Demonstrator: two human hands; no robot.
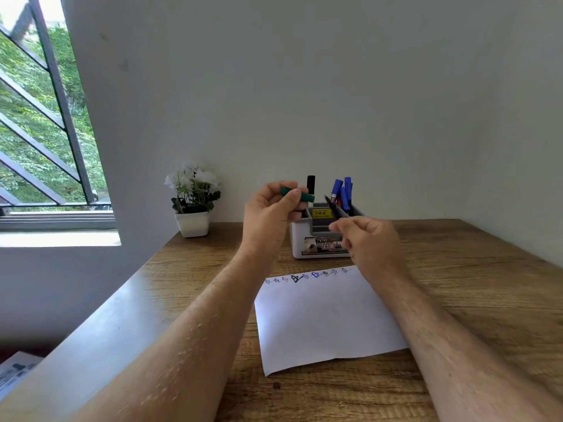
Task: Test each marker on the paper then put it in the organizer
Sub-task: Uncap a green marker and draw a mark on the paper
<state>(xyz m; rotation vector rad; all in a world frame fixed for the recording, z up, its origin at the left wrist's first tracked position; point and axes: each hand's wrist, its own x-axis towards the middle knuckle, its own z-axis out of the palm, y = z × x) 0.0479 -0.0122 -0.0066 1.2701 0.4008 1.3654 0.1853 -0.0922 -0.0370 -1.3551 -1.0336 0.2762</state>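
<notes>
A green marker cap [298,194] was pinched between the curled fingers and thumb of the left hand [271,213], raised above the desk [487,284] just left of the organizer [316,239]. A dark marker [333,207] was pinched in the right hand [370,240], its tip tilted up-left over the organizer near the desk's far edge. The paper [327,318], scribbled along its far edge, lay at mid-desk; blue markers [342,191] stood in the organizer.

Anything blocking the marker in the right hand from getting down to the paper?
Nothing visible. The right hand holds the uncapped dark marker above the organizer, its tip pointing up and away; the paper lies bare just below, nearer the person. The left hand holds the green cap off to the side.
</notes>
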